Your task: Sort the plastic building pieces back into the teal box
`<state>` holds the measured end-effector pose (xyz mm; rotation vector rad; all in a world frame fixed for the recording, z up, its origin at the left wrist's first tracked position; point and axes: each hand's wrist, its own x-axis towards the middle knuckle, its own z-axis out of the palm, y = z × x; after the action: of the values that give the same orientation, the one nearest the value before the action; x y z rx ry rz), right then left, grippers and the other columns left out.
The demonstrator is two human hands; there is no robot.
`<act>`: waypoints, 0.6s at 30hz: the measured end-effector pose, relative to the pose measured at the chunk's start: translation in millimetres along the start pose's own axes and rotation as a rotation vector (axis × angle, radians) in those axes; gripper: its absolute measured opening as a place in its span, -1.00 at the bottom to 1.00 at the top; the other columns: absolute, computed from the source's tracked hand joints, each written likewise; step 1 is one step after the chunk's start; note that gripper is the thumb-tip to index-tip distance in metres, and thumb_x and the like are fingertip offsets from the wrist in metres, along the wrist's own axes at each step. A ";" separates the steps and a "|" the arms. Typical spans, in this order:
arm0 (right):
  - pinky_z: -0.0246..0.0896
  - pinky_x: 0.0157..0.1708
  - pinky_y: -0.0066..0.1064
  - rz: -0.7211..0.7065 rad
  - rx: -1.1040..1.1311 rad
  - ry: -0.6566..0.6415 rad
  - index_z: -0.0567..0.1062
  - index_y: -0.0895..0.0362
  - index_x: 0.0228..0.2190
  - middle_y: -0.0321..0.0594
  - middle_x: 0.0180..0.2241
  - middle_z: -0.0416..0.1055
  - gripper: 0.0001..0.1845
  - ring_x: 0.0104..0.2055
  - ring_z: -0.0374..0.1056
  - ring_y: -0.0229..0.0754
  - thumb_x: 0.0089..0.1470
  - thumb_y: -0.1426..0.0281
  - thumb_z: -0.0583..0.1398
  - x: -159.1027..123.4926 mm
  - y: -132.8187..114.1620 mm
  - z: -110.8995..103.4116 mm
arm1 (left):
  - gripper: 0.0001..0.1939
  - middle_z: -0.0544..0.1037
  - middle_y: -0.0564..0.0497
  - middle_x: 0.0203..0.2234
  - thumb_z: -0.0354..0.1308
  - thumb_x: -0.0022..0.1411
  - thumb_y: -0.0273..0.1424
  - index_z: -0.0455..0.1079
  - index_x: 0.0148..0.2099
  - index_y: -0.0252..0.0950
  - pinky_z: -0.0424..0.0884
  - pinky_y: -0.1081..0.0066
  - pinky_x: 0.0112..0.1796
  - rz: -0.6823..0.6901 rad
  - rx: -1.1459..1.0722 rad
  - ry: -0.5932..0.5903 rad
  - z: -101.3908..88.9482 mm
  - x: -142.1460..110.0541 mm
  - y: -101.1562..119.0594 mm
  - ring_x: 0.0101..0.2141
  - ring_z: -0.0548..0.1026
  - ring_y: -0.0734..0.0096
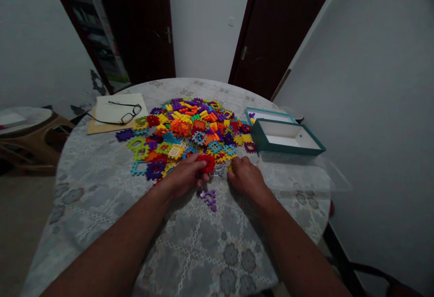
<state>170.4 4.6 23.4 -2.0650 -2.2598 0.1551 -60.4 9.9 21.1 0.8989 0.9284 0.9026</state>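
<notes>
The left hand pinches a red piece between thumb and curled fingers, apparently to steady it. The right hand, partly closed, touches a yellow piece, its grip unclear, at the pile's near edge on the tabletop.

Glossy, plastic-looking pieces, a patterned, smooth-looking tablecloth, and matt paper sheets.

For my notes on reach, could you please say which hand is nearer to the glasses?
Left. The left hand is right of the glasses and closer to the person; the right hand is farther right.
</notes>
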 end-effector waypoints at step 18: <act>0.41 0.22 0.14 -0.690 0.512 0.372 0.48 0.00 0.28 0.03 0.15 0.44 -0.45 0.20 0.37 0.16 0.31 0.44 0.34 -4.5 -26.6 17.8 | -0.48 0.59 -0.01 -0.23 0.21 0.00 -0.55 0.48 0.07 -0.25 0.42 0.44 -0.45 0.012 0.080 -0.162 -1.7 1.2 -7.9 -0.39 0.53 0.41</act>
<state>142.2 -2.7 9.2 -0.9210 -2.2336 0.2419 -59.6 8.7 13.0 1.0312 0.8248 0.7945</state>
